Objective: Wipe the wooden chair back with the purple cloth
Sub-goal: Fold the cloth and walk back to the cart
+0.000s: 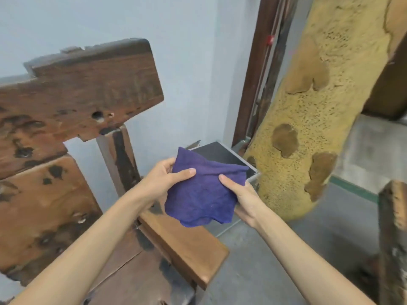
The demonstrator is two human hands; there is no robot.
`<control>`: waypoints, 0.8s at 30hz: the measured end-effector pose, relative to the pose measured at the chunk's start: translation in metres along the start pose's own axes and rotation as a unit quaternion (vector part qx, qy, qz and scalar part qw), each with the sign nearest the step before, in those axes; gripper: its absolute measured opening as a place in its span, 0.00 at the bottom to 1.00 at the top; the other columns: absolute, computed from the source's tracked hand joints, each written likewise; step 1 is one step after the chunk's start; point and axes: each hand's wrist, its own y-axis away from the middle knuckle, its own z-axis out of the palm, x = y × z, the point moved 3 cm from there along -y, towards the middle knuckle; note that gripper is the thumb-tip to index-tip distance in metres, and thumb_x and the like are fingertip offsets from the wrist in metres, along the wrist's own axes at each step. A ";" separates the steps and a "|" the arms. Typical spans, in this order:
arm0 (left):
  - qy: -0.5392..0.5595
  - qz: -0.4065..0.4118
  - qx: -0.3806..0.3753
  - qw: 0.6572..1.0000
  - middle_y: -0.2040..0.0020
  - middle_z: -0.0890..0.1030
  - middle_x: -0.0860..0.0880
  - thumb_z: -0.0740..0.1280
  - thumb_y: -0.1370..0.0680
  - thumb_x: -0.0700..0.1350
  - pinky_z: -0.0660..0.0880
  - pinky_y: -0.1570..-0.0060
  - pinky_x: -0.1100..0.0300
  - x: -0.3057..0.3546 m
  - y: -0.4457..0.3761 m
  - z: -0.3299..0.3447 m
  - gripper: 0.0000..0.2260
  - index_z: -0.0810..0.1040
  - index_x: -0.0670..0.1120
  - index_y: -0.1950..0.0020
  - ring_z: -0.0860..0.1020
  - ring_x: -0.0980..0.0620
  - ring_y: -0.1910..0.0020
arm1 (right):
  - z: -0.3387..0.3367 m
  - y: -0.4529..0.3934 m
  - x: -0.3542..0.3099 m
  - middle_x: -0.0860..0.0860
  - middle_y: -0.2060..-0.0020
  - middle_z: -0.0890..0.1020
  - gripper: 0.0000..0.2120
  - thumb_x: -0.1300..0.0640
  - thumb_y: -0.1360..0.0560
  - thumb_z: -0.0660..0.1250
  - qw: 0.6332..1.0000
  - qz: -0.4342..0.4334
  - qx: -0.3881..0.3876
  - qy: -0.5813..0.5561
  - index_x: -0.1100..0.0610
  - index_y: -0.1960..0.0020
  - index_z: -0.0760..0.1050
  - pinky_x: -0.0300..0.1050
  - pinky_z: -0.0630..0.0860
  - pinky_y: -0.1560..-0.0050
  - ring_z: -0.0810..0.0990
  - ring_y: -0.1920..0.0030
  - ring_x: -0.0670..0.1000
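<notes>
A purple cloth hangs folded between both hands in the middle of the view, above the chair's right armrest. My left hand grips its left edge, thumb on top. My right hand grips its right edge, thumb on the cloth. The wooden chair back stands to the left: rough dark brown planks with holes and black patches, an upper plank over a paler lower plank. The cloth is apart from the chair back, to the right of it.
The chair's armrest and seat lie under my arms. A dark box with a metal rim sits behind the cloth. A thick yellow fake tree trunk leans at the right. Another wooden piece stands at the right edge. Grey floor lies between.
</notes>
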 end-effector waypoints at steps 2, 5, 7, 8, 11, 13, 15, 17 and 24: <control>-0.001 0.000 -0.042 0.999 0.46 0.87 0.49 0.75 0.24 0.47 0.82 0.56 0.59 -0.010 -0.015 0.040 0.12 0.84 0.50 0.41 0.86 0.51 0.47 | -0.045 0.023 -0.007 0.59 0.39 0.85 0.19 0.51 0.26 0.78 0.997 -0.023 0.057 0.037 0.56 0.38 0.83 0.47 0.82 0.45 0.84 0.37 0.57; 0.021 -0.001 -0.085 0.996 0.47 0.88 0.47 0.74 0.24 0.43 0.81 0.55 0.63 -0.023 -0.036 0.097 0.11 0.85 0.46 0.41 0.86 0.49 0.46 | -0.104 0.058 -0.018 0.58 0.41 0.86 0.21 0.51 0.27 0.78 0.986 -0.050 0.146 0.057 0.59 0.38 0.82 0.50 0.82 0.43 0.84 0.38 0.58; 0.023 -0.007 -0.109 0.994 0.48 0.88 0.46 0.74 0.24 0.43 0.82 0.53 0.61 -0.031 -0.052 0.126 0.10 0.86 0.46 0.43 0.86 0.49 0.46 | -0.132 0.076 -0.025 0.59 0.42 0.86 0.20 0.50 0.27 0.78 0.979 -0.062 0.180 0.071 0.59 0.39 0.83 0.54 0.81 0.40 0.85 0.39 0.58; 0.023 -0.009 -0.122 0.992 0.48 0.88 0.47 0.74 0.24 0.44 0.83 0.51 0.60 -0.033 -0.058 0.135 0.10 0.86 0.47 0.43 0.86 0.49 0.46 | -0.141 0.081 -0.028 0.59 0.43 0.86 0.19 0.50 0.27 0.78 0.976 -0.067 0.191 0.079 0.59 0.40 0.83 0.55 0.80 0.39 0.85 0.39 0.58; 0.016 -0.006 -0.172 0.985 0.47 0.88 0.48 0.73 0.23 0.50 0.83 0.48 0.59 -0.035 -0.087 0.172 0.10 0.86 0.51 0.43 0.86 0.52 0.47 | -0.176 0.097 -0.043 0.58 0.44 0.87 0.16 0.49 0.25 0.76 0.965 -0.077 0.227 0.103 0.58 0.42 0.85 0.56 0.80 0.38 0.85 0.39 0.58; 0.025 0.000 -0.199 0.980 0.47 0.88 0.48 0.73 0.23 0.53 0.82 0.51 0.61 -0.032 -0.106 0.193 0.12 0.86 0.51 0.43 0.86 0.53 0.47 | -0.194 0.103 -0.052 0.58 0.45 0.87 0.17 0.46 0.25 0.75 0.956 -0.086 0.259 0.110 0.58 0.43 0.85 0.55 0.81 0.41 0.85 0.40 0.58; 0.028 0.007 -0.206 0.978 0.48 0.88 0.48 0.73 0.24 0.55 0.80 0.54 0.63 -0.030 -0.125 0.217 0.12 0.87 0.51 0.44 0.86 0.53 0.48 | -0.212 0.109 -0.060 0.58 0.45 0.87 0.19 0.43 0.25 0.75 0.947 -0.097 0.283 0.122 0.57 0.44 0.85 0.54 0.82 0.45 0.85 0.41 0.58; 0.029 0.006 -0.208 0.978 0.49 0.88 0.48 0.73 0.24 0.55 0.79 0.55 0.64 -0.031 -0.145 0.243 0.12 0.87 0.50 0.46 0.85 0.54 0.50 | -0.232 0.114 -0.069 0.58 0.45 0.87 0.21 0.41 0.25 0.73 0.942 -0.093 0.296 0.128 0.57 0.43 0.85 0.50 0.82 0.46 0.86 0.42 0.57; 0.038 -0.004 -0.279 0.960 0.50 0.88 0.46 0.73 0.23 0.43 0.80 0.55 0.65 -0.039 -0.203 0.341 0.07 0.87 0.45 0.46 0.86 0.53 0.51 | -0.316 0.142 -0.090 0.56 0.47 0.88 0.12 0.51 0.22 0.72 0.919 -0.098 0.337 0.179 0.56 0.43 0.86 0.50 0.82 0.45 0.86 0.46 0.52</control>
